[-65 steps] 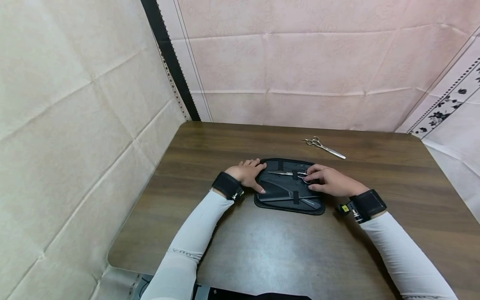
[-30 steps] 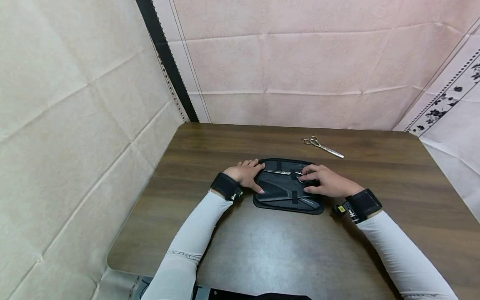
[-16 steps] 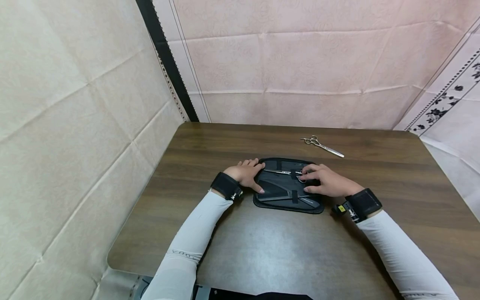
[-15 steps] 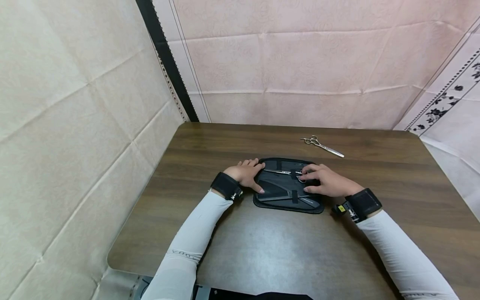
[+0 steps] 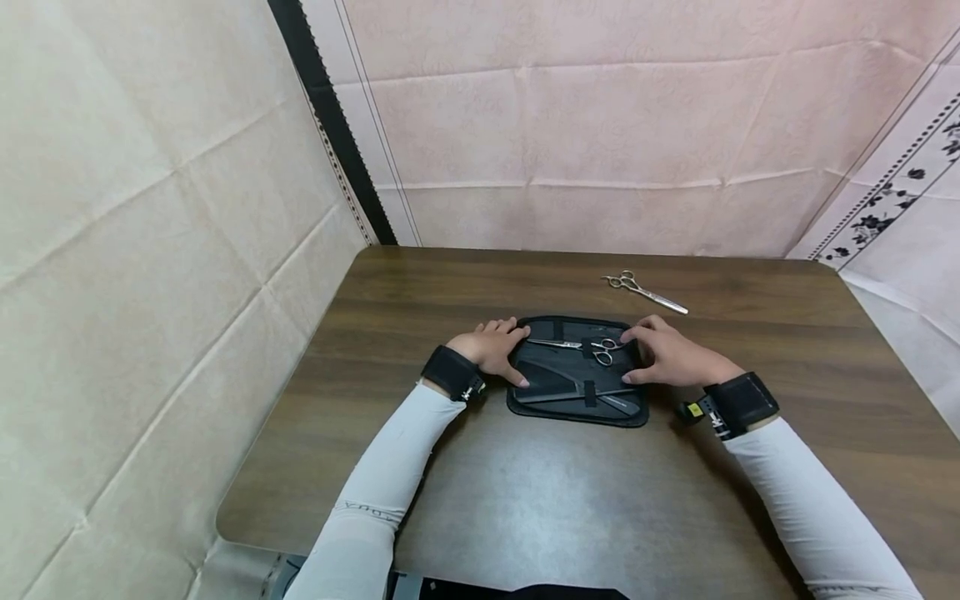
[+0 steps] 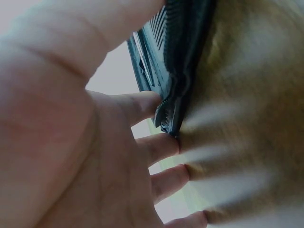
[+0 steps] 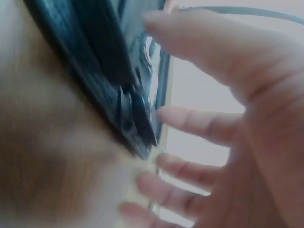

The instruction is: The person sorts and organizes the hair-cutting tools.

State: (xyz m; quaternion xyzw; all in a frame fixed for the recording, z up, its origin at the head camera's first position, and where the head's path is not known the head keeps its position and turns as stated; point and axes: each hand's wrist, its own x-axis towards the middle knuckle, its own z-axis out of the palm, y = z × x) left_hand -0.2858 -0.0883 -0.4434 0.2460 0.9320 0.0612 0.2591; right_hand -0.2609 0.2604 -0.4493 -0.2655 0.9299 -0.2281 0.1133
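A black tool case [image 5: 551, 364] lies opened flat on the table. Hair scissors [image 5: 567, 344] sit under the strap in its upper part, both finger rings showing. Below them, a second strap holds a long dark tool [image 5: 546, 397]. My left hand [image 5: 491, 348] rests at the case's left edge, fingers spread; in the left wrist view its fingertips [image 6: 166, 145] are at the zipped rim. My right hand [image 5: 675, 358] is at the right edge, thumb over the case and fingers extended, holding nothing. The zipper edge [image 7: 137, 114] shows close to these fingers in the right wrist view.
A second pair of silver scissors [image 5: 651, 296], with a broad blunt blade end, lies behind the case toward the back of the wooden table [image 5: 450, 287]. Pale cloth hangs behind the table and along its left side.
My right hand has moved from the scissors' finger rings to the case's right edge, uncovering the rings. The left hand keeps its place on the case.
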